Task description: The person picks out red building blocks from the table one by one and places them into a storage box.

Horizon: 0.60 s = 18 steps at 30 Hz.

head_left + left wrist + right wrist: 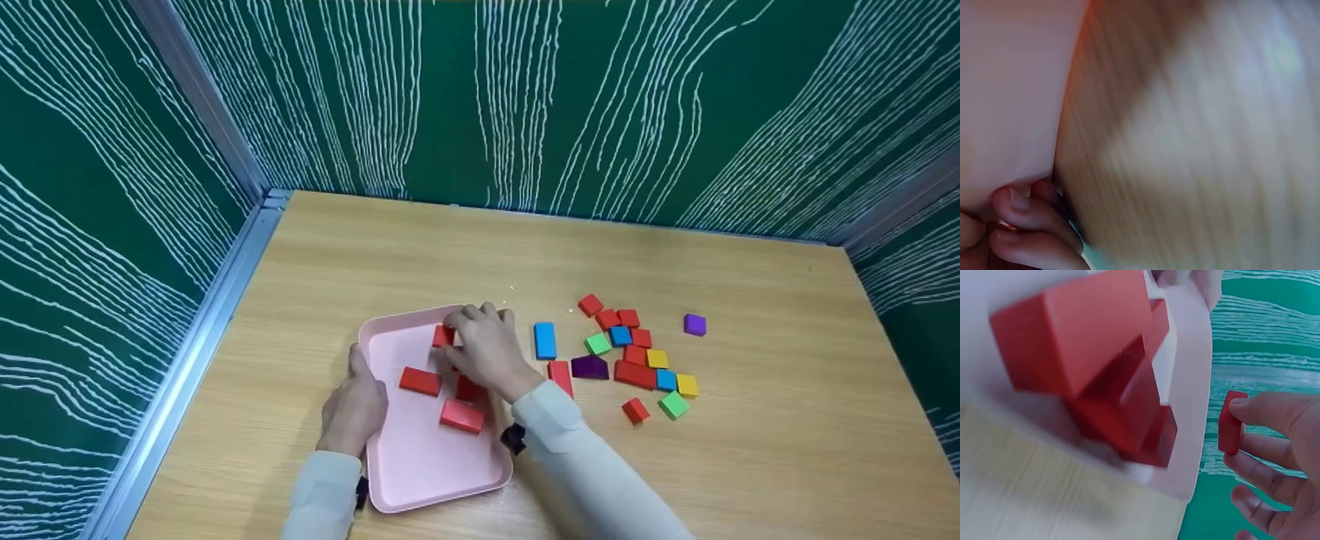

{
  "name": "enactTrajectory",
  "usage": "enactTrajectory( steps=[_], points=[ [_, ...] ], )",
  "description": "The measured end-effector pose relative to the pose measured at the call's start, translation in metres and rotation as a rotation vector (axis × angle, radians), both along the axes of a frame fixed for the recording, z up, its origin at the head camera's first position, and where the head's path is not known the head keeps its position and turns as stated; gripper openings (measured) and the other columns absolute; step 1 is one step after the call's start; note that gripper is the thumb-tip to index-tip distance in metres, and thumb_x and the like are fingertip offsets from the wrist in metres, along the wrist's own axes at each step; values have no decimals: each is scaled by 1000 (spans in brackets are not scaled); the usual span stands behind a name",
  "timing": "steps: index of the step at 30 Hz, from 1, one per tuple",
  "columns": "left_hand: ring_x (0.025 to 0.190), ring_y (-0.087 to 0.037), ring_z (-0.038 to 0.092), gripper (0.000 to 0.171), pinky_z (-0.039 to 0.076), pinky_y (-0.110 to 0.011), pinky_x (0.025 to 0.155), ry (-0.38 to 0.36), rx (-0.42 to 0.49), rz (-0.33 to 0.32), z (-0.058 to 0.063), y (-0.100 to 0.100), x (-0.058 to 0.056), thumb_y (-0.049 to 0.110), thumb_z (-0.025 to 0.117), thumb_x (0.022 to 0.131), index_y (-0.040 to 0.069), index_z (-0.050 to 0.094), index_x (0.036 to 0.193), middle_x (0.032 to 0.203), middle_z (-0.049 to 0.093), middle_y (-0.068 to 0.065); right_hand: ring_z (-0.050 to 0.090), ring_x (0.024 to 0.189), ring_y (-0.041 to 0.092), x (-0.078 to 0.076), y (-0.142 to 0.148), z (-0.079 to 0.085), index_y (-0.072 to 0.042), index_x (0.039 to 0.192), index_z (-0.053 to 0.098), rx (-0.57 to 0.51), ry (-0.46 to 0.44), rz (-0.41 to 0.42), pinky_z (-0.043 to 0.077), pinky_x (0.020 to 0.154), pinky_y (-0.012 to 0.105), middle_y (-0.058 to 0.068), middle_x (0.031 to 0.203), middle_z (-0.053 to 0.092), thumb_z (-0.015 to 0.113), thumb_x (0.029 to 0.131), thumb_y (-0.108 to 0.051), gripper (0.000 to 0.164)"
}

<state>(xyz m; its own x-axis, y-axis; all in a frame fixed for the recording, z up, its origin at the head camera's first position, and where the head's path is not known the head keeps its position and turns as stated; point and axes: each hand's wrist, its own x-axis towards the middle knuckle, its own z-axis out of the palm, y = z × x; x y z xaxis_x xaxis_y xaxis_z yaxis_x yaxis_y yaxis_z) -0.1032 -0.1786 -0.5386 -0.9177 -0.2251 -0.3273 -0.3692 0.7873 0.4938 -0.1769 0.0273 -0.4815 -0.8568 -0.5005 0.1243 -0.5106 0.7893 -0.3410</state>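
Observation:
A pink tray [420,480] lies on the table with several red blocks inside it, one of them a red rectangular block [420,381] and another a longer red block [462,416]. At the tray's left side my left hand [355,409] grips the rim; its curled fingers [1039,219] show beside the tray wall in the left wrist view. Over the tray's upper right part, my right hand [487,349] pinches a small red block [1231,422] between thumb and fingertips. Part of the blocks under that hand is hidden in the head view.
Right of the tray, loose blocks are scattered: a blue block [545,341], a dark purple block [590,367], a red block [635,375], a green block [673,405] and a purple cube [695,325] farther out. Green panels with white lines [517,105] border the wooden table [750,465].

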Motion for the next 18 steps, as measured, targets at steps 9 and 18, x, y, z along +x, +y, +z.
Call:
enactTrajectory(
  steps=[9,18],
  points=[
    [54,-26,59,71,46,-40,50,9,-4,15,0,0,0,17,40,103,-1,-2,157,69,59,-14,51,106,26,5,-23,-11,-17,118,72,80,-33,18,38,92,50,2,108,66,80,86,-37,38],
    [53,-24,57,70,44,-38,50,16,11,19,-1,0,0,17,38,103,-3,-2,157,65,55,-10,49,95,25,8,-29,-28,-18,107,74,195,48,50,39,85,49,1,98,68,75,87,-26,21]
  ],
)
